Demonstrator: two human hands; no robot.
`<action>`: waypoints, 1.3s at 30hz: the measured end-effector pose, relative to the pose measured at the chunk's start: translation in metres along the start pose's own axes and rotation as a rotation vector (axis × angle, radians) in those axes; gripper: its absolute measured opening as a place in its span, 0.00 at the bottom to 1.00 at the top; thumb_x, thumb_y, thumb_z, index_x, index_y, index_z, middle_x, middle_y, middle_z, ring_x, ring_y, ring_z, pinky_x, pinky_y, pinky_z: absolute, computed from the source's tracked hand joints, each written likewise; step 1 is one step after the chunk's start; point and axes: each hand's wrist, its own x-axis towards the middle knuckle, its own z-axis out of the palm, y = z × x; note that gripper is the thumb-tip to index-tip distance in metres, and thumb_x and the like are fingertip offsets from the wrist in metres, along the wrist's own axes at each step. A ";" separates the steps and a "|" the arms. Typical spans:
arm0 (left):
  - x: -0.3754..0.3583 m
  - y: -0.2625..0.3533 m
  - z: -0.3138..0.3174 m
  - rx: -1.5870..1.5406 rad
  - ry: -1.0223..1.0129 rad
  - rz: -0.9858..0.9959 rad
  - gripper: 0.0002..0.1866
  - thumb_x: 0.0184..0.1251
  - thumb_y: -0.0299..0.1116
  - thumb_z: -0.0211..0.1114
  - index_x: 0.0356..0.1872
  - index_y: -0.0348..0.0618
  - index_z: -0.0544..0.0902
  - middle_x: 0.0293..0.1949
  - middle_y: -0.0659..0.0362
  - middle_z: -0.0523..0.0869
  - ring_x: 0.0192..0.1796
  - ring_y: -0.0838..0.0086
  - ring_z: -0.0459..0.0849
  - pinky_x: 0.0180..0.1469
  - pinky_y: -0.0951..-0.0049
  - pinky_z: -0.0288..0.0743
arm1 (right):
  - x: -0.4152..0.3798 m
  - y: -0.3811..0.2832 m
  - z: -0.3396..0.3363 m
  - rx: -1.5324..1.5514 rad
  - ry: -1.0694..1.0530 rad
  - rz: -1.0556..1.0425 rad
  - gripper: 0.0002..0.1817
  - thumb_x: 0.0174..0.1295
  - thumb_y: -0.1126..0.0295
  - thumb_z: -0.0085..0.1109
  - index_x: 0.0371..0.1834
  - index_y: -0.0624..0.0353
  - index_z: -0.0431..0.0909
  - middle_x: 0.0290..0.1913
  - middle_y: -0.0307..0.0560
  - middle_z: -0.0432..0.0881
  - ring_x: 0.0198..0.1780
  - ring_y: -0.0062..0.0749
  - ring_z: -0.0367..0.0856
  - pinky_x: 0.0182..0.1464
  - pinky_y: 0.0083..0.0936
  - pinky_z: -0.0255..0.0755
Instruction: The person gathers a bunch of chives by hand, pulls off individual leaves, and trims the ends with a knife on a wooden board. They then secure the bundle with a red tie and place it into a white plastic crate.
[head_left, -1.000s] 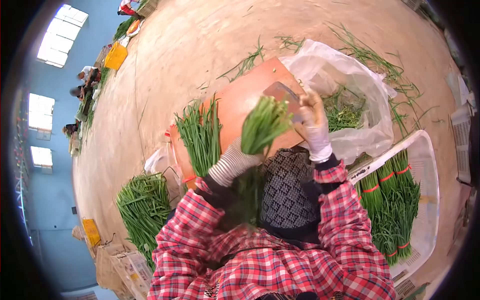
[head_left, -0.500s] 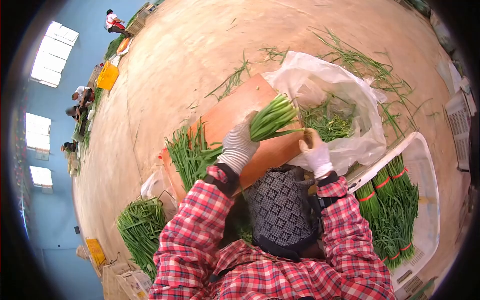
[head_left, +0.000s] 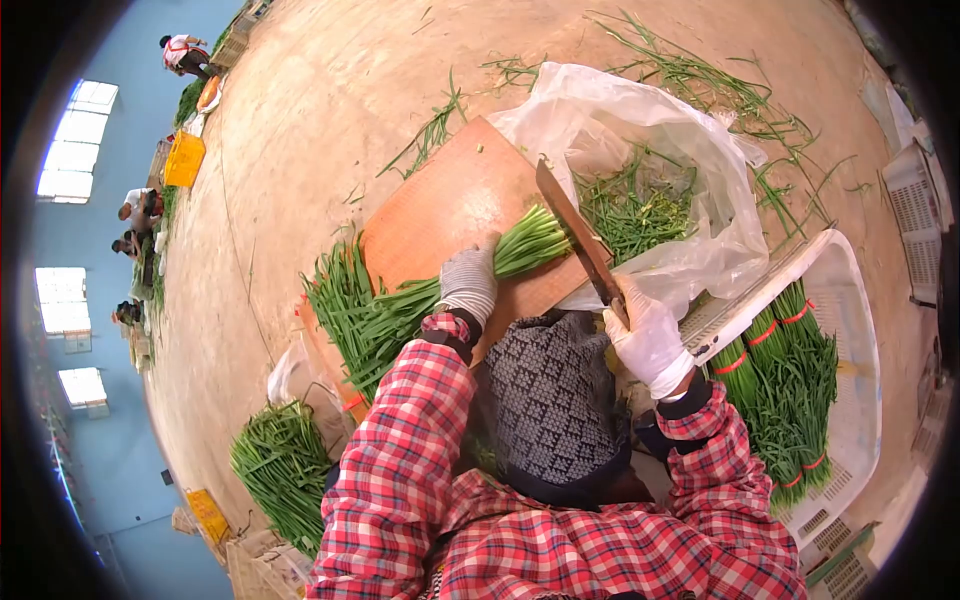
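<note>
While left hand (head_left: 468, 283) pins chives (head_left: 530, 242), right hand (head_left: 648, 335) grips knife (head_left: 575, 232), no legible writing

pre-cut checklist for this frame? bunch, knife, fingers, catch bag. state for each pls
1. Bunch of green stalks lies flat on the orange cutting board: ok.
2. Left hand pins the bunch: ok.
3. Right hand closed on the knife handle: ok.
4. Blade lined across the bunch's pale ends: ok.
5. Left fingers stand apart from the blade: ok, gap visible.
6. Plastic bag open beyond the board edge, trimmings inside: ok.
</note>
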 end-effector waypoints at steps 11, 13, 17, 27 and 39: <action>0.002 0.002 -0.009 0.013 -0.078 -0.010 0.21 0.66 0.27 0.54 0.59 0.56 0.73 0.45 0.48 0.83 0.46 0.52 0.85 0.47 0.55 0.79 | 0.017 -0.015 0.007 -0.184 -0.223 0.094 0.19 0.62 0.67 0.54 0.51 0.68 0.69 0.29 0.68 0.80 0.36 0.64 0.81 0.40 0.52 0.74; 0.003 0.000 -0.010 0.016 -0.097 -0.001 0.21 0.65 0.27 0.55 0.59 0.56 0.73 0.45 0.48 0.84 0.46 0.52 0.85 0.47 0.55 0.79 | 0.024 -0.010 0.007 -0.135 -0.251 0.098 0.16 0.62 0.67 0.54 0.48 0.67 0.68 0.30 0.69 0.80 0.37 0.65 0.80 0.41 0.53 0.73; 0.005 -0.003 -0.007 0.007 -0.113 0.019 0.23 0.65 0.26 0.55 0.61 0.57 0.72 0.46 0.48 0.84 0.47 0.52 0.85 0.48 0.55 0.79 | 0.054 0.000 0.036 -0.179 -0.254 0.125 0.17 0.62 0.66 0.53 0.49 0.67 0.68 0.30 0.68 0.81 0.38 0.64 0.81 0.40 0.52 0.75; -0.009 -0.006 -0.054 -0.147 0.014 -0.178 0.29 0.59 0.29 0.63 0.64 0.53 0.69 0.47 0.44 0.84 0.50 0.50 0.84 0.51 0.52 0.76 | 0.066 0.053 0.077 -0.147 0.083 0.176 0.21 0.61 0.65 0.53 0.57 0.60 0.68 0.31 0.67 0.82 0.36 0.63 0.82 0.39 0.54 0.76; -0.137 -0.001 -0.210 -1.247 0.071 -0.009 0.16 0.50 0.21 0.69 0.44 0.37 0.81 0.33 0.61 0.85 0.36 0.76 0.81 0.39 0.75 0.77 | 0.061 0.047 0.098 -0.510 -0.192 -0.054 0.35 0.60 0.61 0.59 0.72 0.36 0.60 0.41 0.57 0.80 0.38 0.57 0.82 0.41 0.49 0.76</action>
